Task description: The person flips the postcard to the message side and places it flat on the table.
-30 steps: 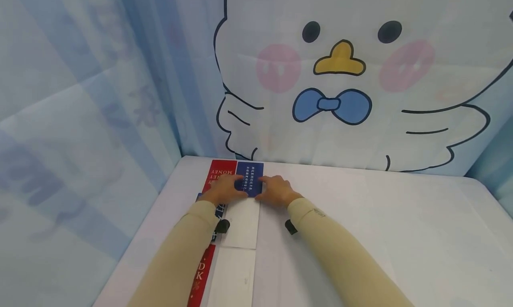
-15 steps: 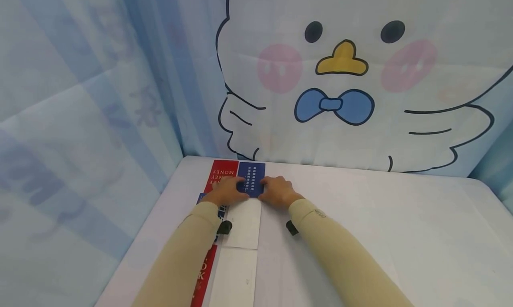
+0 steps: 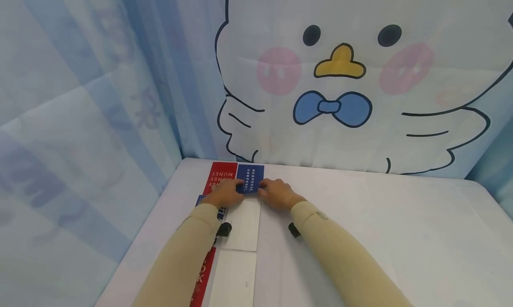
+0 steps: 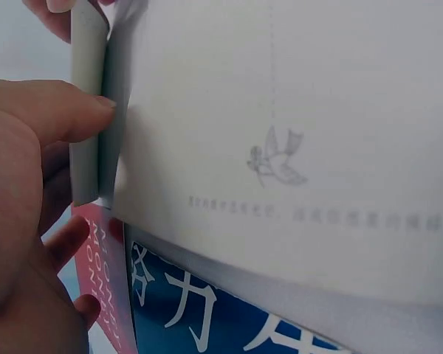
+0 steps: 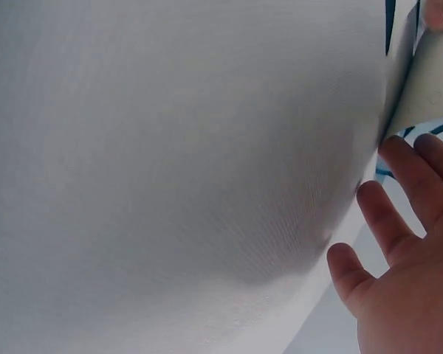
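A blue notebook (image 3: pixel 251 175) with white vertical writing is at the back left of the table, its near edge slightly raised. My left hand (image 3: pixel 227 193) pinches its left edge. At the opposite edge my right hand (image 3: pixel 276 194) holds it between thumb and fingers. The left wrist view shows the left thumb against a narrow cream face (image 4: pixel 86 158) of the notebook. In the right wrist view several right fingers (image 5: pixel 410 177) are spread by its edge. Just below lies a white page (image 4: pixel 207 110) printed with a small bird and a line of text.
A red MONEY-lettered notebook (image 3: pixel 221 169) adjoins on the left. Nearer, partly under my left forearm, are a dark blue one (image 4: pixel 199 310) with large white characters and another red one (image 3: pixel 203 276). A second white piece (image 3: pixel 232 278) lies at the front; a curtain (image 3: pixel 328 146) rises behind the table.
The near edge of the blue notebook has risen a little from the white page, and my left thumb has drawn closer in. Otherwise both hands stay almost in place.
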`<control>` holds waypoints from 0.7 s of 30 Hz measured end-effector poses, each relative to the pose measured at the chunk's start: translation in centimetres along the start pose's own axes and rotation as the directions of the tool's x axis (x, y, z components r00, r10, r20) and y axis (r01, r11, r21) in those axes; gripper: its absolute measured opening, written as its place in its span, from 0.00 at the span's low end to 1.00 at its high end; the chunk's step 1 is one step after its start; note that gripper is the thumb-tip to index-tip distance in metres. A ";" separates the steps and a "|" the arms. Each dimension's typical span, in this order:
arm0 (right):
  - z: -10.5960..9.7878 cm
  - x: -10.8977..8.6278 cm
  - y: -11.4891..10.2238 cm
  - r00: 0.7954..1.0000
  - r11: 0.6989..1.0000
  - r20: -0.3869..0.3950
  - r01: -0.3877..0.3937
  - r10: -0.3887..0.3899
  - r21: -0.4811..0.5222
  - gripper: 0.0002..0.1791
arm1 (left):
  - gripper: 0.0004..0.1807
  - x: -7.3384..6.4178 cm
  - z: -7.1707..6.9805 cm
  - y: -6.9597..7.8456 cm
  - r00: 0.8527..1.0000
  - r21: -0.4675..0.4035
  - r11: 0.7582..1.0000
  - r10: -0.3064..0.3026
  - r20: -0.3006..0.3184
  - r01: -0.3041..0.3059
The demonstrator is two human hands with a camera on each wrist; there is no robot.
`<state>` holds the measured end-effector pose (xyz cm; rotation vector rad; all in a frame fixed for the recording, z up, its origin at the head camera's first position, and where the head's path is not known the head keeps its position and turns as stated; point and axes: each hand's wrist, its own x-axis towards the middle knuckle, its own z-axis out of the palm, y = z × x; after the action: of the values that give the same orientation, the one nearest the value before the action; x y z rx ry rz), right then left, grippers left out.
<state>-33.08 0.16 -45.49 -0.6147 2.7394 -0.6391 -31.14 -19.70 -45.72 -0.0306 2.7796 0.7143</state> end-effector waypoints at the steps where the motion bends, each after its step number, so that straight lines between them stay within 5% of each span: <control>1: 0.0 0.0 0.0 1.000 1.000 -0.005 -0.004 0.004 0.017 0.25 | 0.33 0.0 -0.1 0.1 1.000 -0.001 1.000 0.002 -0.003 -0.002; 21: 0.9 0.3 0.3 0.986 0.994 -0.167 0.023 -0.004 0.110 0.28 | 0.28 -0.3 0.0 0.2 0.985 -0.139 0.988 0.048 -0.165 -0.071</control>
<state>-33.17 -0.07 -46.46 -0.5781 2.8293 -0.8779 -30.90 -19.56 -45.59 -0.0354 2.8854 0.9686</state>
